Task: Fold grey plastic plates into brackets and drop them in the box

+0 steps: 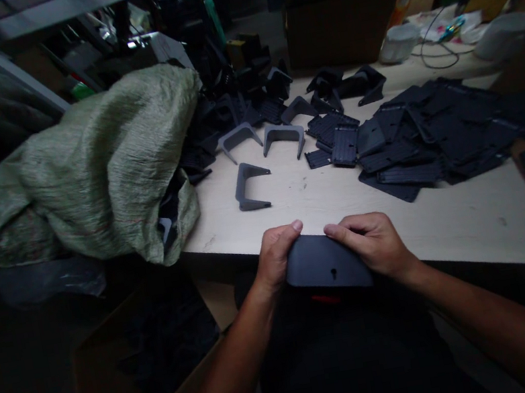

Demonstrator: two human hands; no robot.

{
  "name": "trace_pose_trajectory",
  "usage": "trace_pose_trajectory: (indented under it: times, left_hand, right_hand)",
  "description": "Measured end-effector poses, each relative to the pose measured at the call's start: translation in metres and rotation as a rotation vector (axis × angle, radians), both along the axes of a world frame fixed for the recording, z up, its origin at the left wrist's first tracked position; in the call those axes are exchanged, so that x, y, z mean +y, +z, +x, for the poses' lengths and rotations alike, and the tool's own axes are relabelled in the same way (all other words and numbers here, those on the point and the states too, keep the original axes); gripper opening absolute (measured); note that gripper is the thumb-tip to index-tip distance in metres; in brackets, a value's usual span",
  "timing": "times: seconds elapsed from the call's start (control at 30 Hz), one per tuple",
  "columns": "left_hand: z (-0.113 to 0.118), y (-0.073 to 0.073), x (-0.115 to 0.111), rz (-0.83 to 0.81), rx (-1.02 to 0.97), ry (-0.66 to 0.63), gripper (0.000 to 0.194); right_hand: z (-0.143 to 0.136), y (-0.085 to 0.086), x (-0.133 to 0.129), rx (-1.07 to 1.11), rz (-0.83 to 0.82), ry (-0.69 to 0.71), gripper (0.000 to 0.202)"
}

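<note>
A dark grey plastic plate [324,263] with a small keyhole slot is held at the table's front edge, close to my body. My left hand [276,254] is closed on its left side, thumb on the upper edge. On the right side my right hand [373,241] grips it, with the thumb near the top corner. The fingers beneath the plate are hidden. Just beyond my hands a grey U-shaped bracket [244,189] lies on the table. Two more U-shaped brackets, one at the left [238,137] and one at the right [283,134], rest behind it.
A heap of dark plates [442,126] covers the right of the pale table [314,204]. A woven sack [101,170] bulges over the left end, with dark parts at its mouth. An open carton [97,385] stands below left. Plastic cups and a large box [338,16] are behind.
</note>
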State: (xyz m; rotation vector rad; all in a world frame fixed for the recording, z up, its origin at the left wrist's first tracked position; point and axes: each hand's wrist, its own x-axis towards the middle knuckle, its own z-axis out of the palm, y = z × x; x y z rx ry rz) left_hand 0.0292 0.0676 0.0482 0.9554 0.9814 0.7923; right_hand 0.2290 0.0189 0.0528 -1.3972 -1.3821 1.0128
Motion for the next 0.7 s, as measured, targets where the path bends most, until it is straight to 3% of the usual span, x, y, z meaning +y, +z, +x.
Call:
trace_pose_trajectory:
  times: [0.17,0.27,0.4,0.47,0.57,0.7]
  left_hand:
    - [-0.002,-0.005,-0.005,-0.022,-0.045,-0.042,0.050]
    - [-0.006,-0.011,-0.004,-0.052,-0.069,-0.078,0.044]
    - [-0.011,-0.017,0.001,-0.032,-0.109,0.175,0.038]
    - [-0.013,-0.018,0.003,0.031,-0.125,0.338,0.037]
    - [-0.012,-0.016,0.004,0.129,-0.112,0.449,0.033]
    - [-0.005,-0.016,-0.003,0.218,-0.038,0.295,0.028]
  right_hand:
    - [0.009,0.001,0.025,0.059,-0.158,0.157,0.056]
    - [0.018,-0.002,0.038,0.027,-0.135,0.104,0.057]
    - [0.032,-0.004,0.039,-0.124,0.119,-0.207,0.041]
    - [0.036,-0.005,0.033,-0.062,0.092,-0.284,0.043]
    - [0.028,-0.007,0.022,0.244,-0.141,-0.129,0.051]
    - [-0.002,-0.011,0.013,0.624,-0.409,0.107,0.058]
